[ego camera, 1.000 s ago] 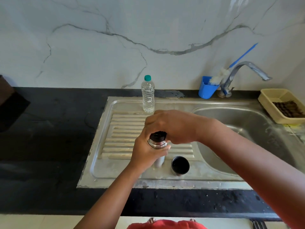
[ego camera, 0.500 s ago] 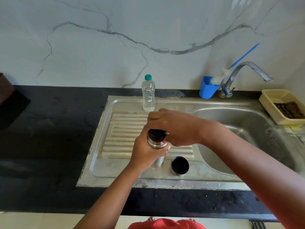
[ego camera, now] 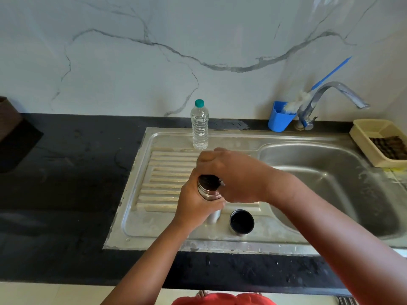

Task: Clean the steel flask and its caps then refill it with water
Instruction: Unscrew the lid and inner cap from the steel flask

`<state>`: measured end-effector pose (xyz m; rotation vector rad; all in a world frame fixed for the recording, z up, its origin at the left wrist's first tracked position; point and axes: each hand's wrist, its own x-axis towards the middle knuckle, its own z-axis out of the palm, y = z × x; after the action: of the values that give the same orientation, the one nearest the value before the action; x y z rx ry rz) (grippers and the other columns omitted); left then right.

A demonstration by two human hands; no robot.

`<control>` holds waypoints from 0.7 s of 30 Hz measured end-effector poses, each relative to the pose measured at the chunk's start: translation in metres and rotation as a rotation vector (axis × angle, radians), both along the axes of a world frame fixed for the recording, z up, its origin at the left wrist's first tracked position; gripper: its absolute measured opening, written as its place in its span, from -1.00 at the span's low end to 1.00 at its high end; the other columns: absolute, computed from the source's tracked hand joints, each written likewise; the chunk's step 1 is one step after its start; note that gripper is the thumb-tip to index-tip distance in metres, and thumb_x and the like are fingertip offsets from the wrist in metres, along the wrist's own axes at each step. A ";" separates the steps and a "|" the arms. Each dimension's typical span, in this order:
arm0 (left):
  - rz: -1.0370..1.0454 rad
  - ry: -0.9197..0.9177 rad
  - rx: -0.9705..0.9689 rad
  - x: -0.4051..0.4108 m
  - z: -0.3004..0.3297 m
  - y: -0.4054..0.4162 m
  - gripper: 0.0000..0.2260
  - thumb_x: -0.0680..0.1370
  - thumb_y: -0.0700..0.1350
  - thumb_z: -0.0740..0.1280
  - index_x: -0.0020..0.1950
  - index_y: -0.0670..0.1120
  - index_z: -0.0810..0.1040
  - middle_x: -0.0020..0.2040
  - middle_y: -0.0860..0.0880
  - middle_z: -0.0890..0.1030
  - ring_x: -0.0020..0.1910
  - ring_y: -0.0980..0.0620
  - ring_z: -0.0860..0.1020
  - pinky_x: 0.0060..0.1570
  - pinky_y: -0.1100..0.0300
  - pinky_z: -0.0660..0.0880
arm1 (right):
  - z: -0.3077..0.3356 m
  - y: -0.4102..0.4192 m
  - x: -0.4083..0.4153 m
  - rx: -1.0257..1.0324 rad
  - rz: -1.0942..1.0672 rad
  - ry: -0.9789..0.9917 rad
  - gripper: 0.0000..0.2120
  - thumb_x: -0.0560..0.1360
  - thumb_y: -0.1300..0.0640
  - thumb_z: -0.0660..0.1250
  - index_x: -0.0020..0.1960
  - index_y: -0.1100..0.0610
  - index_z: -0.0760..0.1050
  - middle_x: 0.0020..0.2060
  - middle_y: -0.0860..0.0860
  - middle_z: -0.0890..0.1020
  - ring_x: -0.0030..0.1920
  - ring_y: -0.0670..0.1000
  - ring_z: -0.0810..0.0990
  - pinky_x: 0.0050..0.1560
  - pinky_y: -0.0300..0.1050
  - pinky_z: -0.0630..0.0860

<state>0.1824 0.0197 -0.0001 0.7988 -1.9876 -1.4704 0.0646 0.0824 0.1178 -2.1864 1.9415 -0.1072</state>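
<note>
The steel flask (ego camera: 207, 192) stands upright on the ribbed drainboard (ego camera: 163, 172) of the sink unit. My left hand (ego camera: 196, 205) grips its body just below the neck. My right hand (ego camera: 233, 175) reaches over the top and grips the black inner cap (ego camera: 209, 181) on the flask's mouth. The flask's outer cap (ego camera: 241, 221), steel with a black inside, sits mouth-up on the drainboard just right of the flask's base. A clear plastic water bottle (ego camera: 200, 128) with a green lid stands at the back of the drainboard.
The sink basin (ego camera: 343, 183) lies to the right under a steel tap (ego camera: 330, 93). A blue cup (ego camera: 278, 119) holding a brush stands by the tap. A cream tray (ego camera: 374, 144) with a dark scrubber sits at far right. Black countertop (ego camera: 66, 172) extends left.
My right hand has turned on the black cap, its knuckles shifting a little to the left. The flask and my left hand stay in place.
</note>
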 end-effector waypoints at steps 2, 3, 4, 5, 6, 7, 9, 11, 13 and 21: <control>0.003 0.018 0.013 0.000 0.000 0.001 -0.46 0.25 -0.37 0.61 -0.01 0.13 0.50 -0.15 0.21 0.68 -0.15 0.20 0.66 -0.18 0.37 0.53 | -0.001 0.002 -0.002 0.066 0.050 -0.130 -0.36 0.34 0.35 0.40 0.33 -0.12 0.47 0.30 -0.12 0.47 0.31 0.01 0.41 0.26 -0.05 0.48; 0.001 0.027 0.020 0.000 0.001 0.001 -0.46 0.25 -0.35 0.62 0.01 0.12 0.51 -0.14 0.19 0.69 -0.13 0.19 0.66 -0.15 0.35 0.53 | -0.002 0.003 -0.002 0.098 0.010 -0.172 -0.28 0.34 0.32 0.44 0.39 -0.17 0.39 0.41 -0.12 0.36 0.42 0.00 0.30 0.33 -0.08 0.43; -0.006 0.034 0.024 0.000 0.001 0.001 -0.46 0.26 -0.32 0.63 0.05 0.10 0.50 -0.12 0.17 0.69 -0.11 0.17 0.67 -0.13 0.31 0.54 | -0.001 0.005 -0.001 0.098 -0.058 -0.197 -0.26 0.36 0.23 0.48 0.43 -0.20 0.33 0.48 -0.11 0.26 0.47 -0.02 0.21 0.33 -0.10 0.42; -0.015 0.035 0.024 0.001 0.002 0.000 -0.46 0.27 -0.32 0.61 0.09 0.08 0.50 -0.11 0.15 0.68 -0.11 0.16 0.66 -0.12 0.28 0.55 | -0.002 0.005 0.000 0.059 -0.139 -0.185 -0.30 0.38 0.09 0.49 0.44 -0.19 0.31 0.47 -0.09 0.24 0.45 -0.01 0.21 0.28 -0.10 0.44; -0.024 0.038 0.029 0.001 0.001 0.000 -0.47 0.29 -0.34 0.59 0.12 0.04 0.50 -0.12 0.15 0.68 -0.12 0.15 0.66 -0.13 0.27 0.55 | -0.003 0.005 0.001 0.002 -0.213 -0.116 -0.38 0.40 -0.05 0.47 0.41 -0.14 0.35 0.39 -0.05 0.31 0.37 0.01 0.29 0.17 -0.09 0.49; -0.027 0.034 0.035 0.002 0.000 0.000 -0.49 0.30 -0.37 0.56 0.13 0.00 0.51 -0.14 0.16 0.68 -0.15 0.17 0.66 -0.16 0.30 0.54 | -0.003 0.004 0.004 -0.037 -0.270 -0.018 -0.47 0.42 -0.15 0.42 0.35 -0.08 0.41 0.25 -0.03 0.38 0.24 0.02 0.37 0.01 -0.09 0.49; -0.026 0.025 0.034 0.002 0.001 0.001 -0.50 0.31 -0.38 0.55 0.11 -0.01 0.49 -0.19 0.20 0.67 -0.21 0.21 0.65 -0.23 0.38 0.50 | -0.003 0.001 0.009 -0.068 -0.309 0.120 -0.59 0.48 -0.19 0.32 0.19 0.04 0.47 -0.02 -0.03 0.39 -0.01 0.01 0.42 -0.20 -0.12 0.37; -0.013 0.022 0.025 0.001 0.001 0.000 -0.48 0.29 -0.35 0.56 0.10 0.05 0.48 -0.19 0.16 0.66 -0.22 0.20 0.64 -0.24 0.36 0.50 | -0.003 0.001 0.011 -0.090 -0.244 0.126 -0.68 0.50 -0.11 0.30 0.13 0.09 0.49 -0.10 -0.05 0.37 -0.05 0.03 0.47 -0.20 -0.13 0.35; -0.003 0.013 0.020 0.000 -0.001 0.000 -0.46 0.27 -0.34 0.57 0.09 0.09 0.48 -0.17 0.16 0.67 -0.19 0.19 0.64 -0.20 0.35 0.51 | -0.002 0.000 0.007 -0.085 -0.147 0.109 -0.71 0.47 0.00 0.33 0.16 0.06 0.52 -0.06 -0.05 0.46 0.00 0.04 0.49 -0.12 -0.12 0.43; -0.016 0.037 0.030 0.001 -0.002 0.000 -0.46 0.25 -0.27 0.59 0.11 0.09 0.49 -0.08 0.10 0.68 -0.08 0.12 0.66 -0.09 0.24 0.57 | 0.002 0.005 0.001 0.005 -0.175 -0.049 -0.34 0.36 -0.06 0.51 0.40 -0.17 0.34 0.38 -0.08 0.33 0.30 0.00 0.36 0.14 -0.06 0.52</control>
<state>0.1831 0.0193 -0.0022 0.7649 -1.9530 -1.5166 0.0661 0.0869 0.1194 -1.9877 2.0992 -0.1815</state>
